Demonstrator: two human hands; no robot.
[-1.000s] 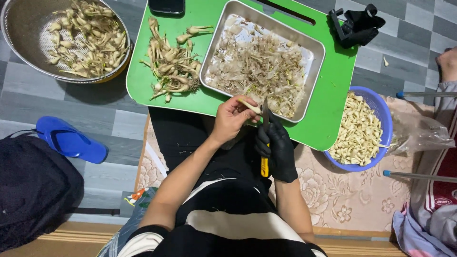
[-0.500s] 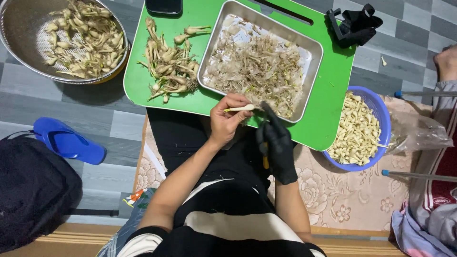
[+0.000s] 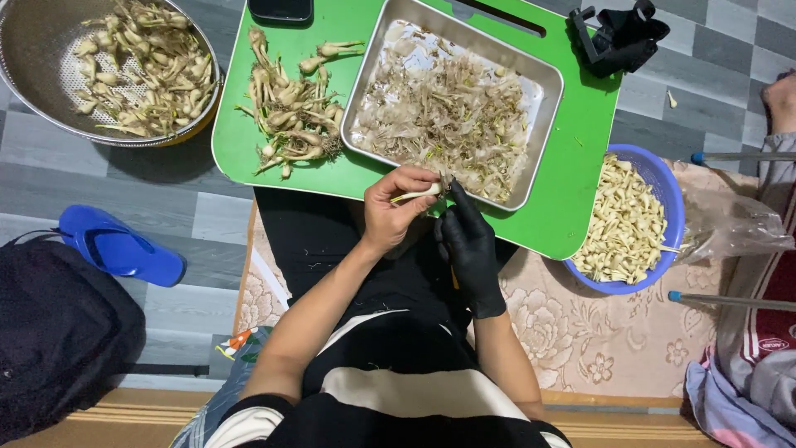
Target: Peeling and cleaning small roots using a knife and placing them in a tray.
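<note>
Here the left hand (image 3: 396, 214), bare, is closing its thumb and fingers around a pale peeled root (image 3: 419, 193), holding it just over the near edge of the metal tray (image 3: 543, 124) full of papery trimmings. The right hand (image 3: 468, 241), in a black glove, is wrapping shut around the yellow handle of a small knife (image 3: 453, 275), whose blade is hidden behind the gloved fingers right beside the root. Both hands are working over the person's lap, at the near rim of the green board (image 3: 580, 191). An untrimmed heap of roots (image 3: 290, 112) is lying on the board to the left of the tray, a metal colander (image 3: 33, 66) of washed ones is sitting on the floor further left, and a blue bowl (image 3: 670, 199) of cleaned pieces is standing at the right, touching the board's corner. The main risk, as I judge it, is the blade slipping off the smooth, probably damp root toward the ungloved thumb, since the bare fingers are sitting so near the cutting edge. Peelings could also be falling short of the tray onto the lap, because the root is being held at its very rim. The bowl, standing half on the patterned mat (image 3: 580, 332), might be tipping if an elbow nudges it.
</note>
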